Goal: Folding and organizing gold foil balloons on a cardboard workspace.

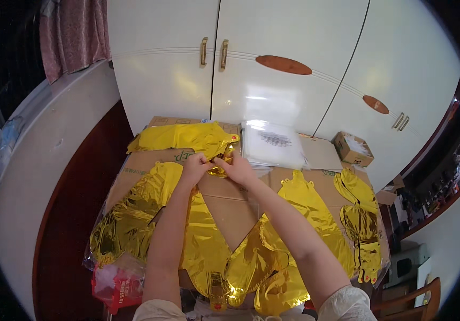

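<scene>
My left hand (194,169) and my right hand (237,168) meet near the middle of the table, fingers closed. Both pinch a gold foil balloon (217,172), of which a small shiny part shows below the fingertips. I cannot tell whether it joins the long flat foil balloon (204,241) running down between my forearms. Just beyond my hands lies another flat gold foil balloon (179,136), with a small red dot on its tab. More lie flat around: a crumpled gold pile (128,216) at left, and a wide gold balloon (307,203) at right.
Cardboard (230,214) covers the table. A stack of clear plastic bags (273,144) lies at the back, beside a small open carton (354,148). White cabinet doors (289,32) stand behind. A red-and-clear bag (119,283) hangs at the near left; a wooden chair (417,302) stands near right.
</scene>
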`<state>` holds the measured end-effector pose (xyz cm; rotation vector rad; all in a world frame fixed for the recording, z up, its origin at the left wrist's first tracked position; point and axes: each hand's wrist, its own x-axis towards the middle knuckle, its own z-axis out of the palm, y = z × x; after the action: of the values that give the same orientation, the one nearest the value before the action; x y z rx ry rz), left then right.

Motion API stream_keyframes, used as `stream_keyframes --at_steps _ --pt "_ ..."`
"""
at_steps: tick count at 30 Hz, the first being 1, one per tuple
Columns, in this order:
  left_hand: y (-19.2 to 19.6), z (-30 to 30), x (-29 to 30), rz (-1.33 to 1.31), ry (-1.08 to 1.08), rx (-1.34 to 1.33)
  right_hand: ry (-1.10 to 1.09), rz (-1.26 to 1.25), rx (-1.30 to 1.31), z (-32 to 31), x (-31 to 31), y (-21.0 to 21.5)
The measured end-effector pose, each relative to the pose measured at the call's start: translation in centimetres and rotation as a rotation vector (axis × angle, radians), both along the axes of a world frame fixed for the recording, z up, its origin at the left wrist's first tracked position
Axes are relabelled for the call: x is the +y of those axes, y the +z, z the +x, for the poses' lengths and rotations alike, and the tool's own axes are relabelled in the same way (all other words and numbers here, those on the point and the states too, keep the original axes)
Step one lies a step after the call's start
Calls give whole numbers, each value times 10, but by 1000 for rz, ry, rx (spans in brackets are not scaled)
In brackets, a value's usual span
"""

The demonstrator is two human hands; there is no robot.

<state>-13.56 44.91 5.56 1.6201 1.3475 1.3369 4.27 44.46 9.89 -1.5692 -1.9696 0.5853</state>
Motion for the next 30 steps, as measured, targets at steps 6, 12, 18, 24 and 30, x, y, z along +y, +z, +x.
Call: stream_keyframes --at_steps 6,12,18,24,30 --pt "12 1 -5 -21 26 -203 -67 20 142 8 19 -24" --pt "4 1 -1 80 286 -352 -65 -7 250 11 18 -28" --pt "15 10 -9 156 311 -292 -125 315 438 1 6 -28" --pt "7 3 -7 75 171 -426 26 586 26 -13 -12 -12" --pt "-2 0 0 87 141 -160 -127 249 217 -43 -2 -12"
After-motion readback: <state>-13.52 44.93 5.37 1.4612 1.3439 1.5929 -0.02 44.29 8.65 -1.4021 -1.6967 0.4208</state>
